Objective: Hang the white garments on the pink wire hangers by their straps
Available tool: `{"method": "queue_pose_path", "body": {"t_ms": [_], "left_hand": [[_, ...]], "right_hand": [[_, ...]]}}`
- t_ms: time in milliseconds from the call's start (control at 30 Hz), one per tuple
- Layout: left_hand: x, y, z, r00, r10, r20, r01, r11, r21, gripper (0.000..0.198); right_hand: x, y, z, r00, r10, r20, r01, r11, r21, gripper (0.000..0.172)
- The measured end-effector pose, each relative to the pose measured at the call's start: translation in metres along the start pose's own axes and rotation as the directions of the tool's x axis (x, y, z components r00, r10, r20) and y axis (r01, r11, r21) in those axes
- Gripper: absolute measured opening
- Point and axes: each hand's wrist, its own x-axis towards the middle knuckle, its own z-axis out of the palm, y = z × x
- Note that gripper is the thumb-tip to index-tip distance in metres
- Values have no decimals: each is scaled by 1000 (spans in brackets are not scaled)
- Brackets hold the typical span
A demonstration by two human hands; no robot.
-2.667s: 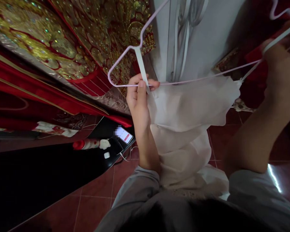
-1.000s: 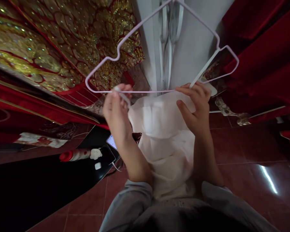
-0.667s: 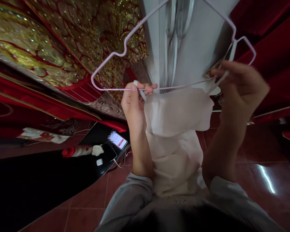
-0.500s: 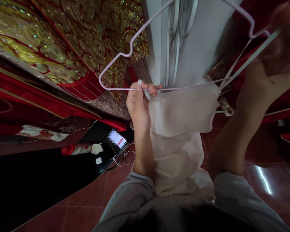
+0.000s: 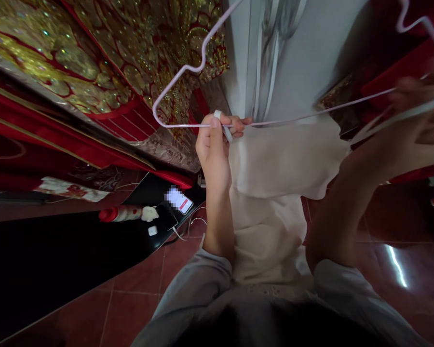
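A pale pink clothes hanger (image 5: 177,77) spans the top of the view, its bottom bar running left to right. My left hand (image 5: 217,137) is closed around this bar near its left corner, with a loop of white strap (image 5: 227,131) at the fingers. From the bar hangs a cream garment (image 5: 289,159), its cloth falling in folds toward my body. A second white strap (image 5: 398,112) stretches from the garment's right side into my right hand (image 5: 425,111), which is blurred beside the hanger's right end. The fingers there seem closed on that strap.
Red and gold sequinned garments (image 5: 112,62) hang at the left. On a black tabletop (image 5: 75,255) lie a lit phone (image 5: 180,200), a red-capped bottle (image 5: 121,213), a small white case (image 5: 152,231) and a cable. Grey-white doors with handles (image 5: 273,62) stand ahead. Red floor tiles (image 5: 137,308) lie below.
My right hand has moved down and outward with its strap. The hanger's right side has shifted right, and its bar tilts up that way. My left hand keeps its grip.
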Motion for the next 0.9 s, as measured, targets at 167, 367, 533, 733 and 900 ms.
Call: {"method": "queue_pose_path", "body": {"t_ms": [167, 367, 533, 733, 900], "left_hand": [[-5, 2, 5, 1000, -13, 10, 13, 1000, -1, 24], [7, 2, -23, 958, 144, -247, -138, 990, 38, 25], [29, 19, -64, 860, 409, -306, -355, 909, 219, 22], [48, 62, -49, 998, -2, 59, -17, 950, 311, 28], [61, 90, -21, 982, -133, 136, 44, 854, 518, 31]], "right_hand": [[-36, -21, 36, 801, -62, 596, 126, 990, -66, 23], [-43, -6, 27, 850, -65, 522, 127, 988, -85, 19], [-44, -4, 24, 837, -57, 544, 103, 993, -55, 8], [-47, -2, 24, 853, -109, 510, 149, 988, -38, 25], [-49, -5, 25, 860, -94, 501, 186, 973, -137, 23]]}}
